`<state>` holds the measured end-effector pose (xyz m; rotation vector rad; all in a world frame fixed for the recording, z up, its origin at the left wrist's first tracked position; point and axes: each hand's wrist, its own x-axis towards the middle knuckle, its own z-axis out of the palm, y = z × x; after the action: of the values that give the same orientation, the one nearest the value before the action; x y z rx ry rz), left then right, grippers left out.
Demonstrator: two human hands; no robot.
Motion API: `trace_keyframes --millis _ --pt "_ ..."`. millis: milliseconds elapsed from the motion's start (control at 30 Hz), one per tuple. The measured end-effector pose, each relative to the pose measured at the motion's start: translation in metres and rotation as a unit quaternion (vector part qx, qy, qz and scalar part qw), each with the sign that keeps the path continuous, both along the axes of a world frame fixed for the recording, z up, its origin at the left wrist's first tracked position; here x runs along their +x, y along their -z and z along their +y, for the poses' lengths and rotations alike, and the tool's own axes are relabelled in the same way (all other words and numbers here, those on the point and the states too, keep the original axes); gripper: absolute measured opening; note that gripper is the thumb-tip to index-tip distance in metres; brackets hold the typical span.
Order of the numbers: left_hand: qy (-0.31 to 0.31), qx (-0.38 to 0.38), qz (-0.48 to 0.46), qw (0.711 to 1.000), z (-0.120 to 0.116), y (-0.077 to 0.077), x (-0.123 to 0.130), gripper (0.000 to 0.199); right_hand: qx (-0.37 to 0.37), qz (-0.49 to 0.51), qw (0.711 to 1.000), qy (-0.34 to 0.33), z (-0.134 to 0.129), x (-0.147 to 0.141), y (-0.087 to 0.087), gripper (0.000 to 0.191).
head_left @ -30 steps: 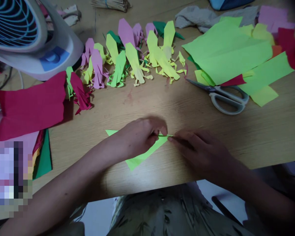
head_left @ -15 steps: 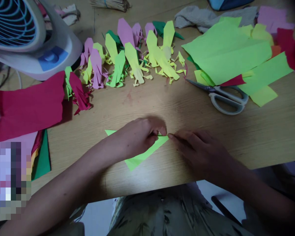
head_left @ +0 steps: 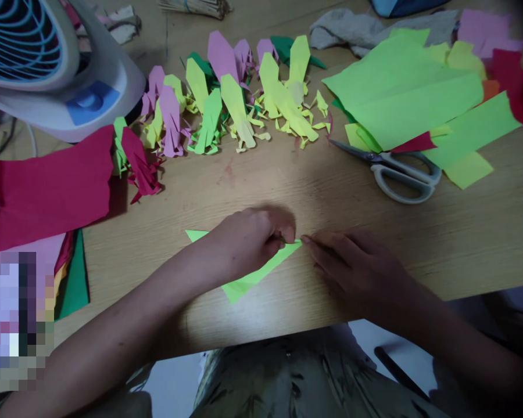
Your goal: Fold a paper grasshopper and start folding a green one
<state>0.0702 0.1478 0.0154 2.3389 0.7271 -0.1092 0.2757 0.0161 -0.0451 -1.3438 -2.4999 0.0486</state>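
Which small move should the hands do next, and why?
Perhaps the right hand should press down the right tip of the light-green paper, since its fingertips are at that corner while the left hand, fingers curled, covers part of the sheet.

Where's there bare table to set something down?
Bare wood shows right of the right hand, nearer than the scissors, and in a strip between the paper figures and the left hand. It's crowded along the back, with figures and loose paper, and at left, around the fan and red sheet.
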Motion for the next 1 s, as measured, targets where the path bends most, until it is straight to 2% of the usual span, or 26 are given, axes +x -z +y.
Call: trace_keyframes --millis 133,400,733,1000 --pt "0.020 0.003 -0.009 1.000 -0.001 0.000 0.001 0.030 -0.008 0.052 0.998 0.017 0.004 -0.002 -0.006 0.039" --pt "0.015 -0.007 -0.023 1.000 -0.002 0.004 -0.001 0.039 -0.042 0.130 0.990 0.036 0.007 -0.003 -0.012 0.030" --pt "0.034 -0.013 -0.059 0.998 0.001 0.009 -0.003 0.038 -0.042 0.080 0.996 0.008 0.003 0.001 -0.009 0.042" --pt "0.016 -0.026 -0.032 0.999 0.002 0.004 0.000 0.037 -0.021 0.048 0.999 0.000 0.002 0.002 -0.005 0.047"
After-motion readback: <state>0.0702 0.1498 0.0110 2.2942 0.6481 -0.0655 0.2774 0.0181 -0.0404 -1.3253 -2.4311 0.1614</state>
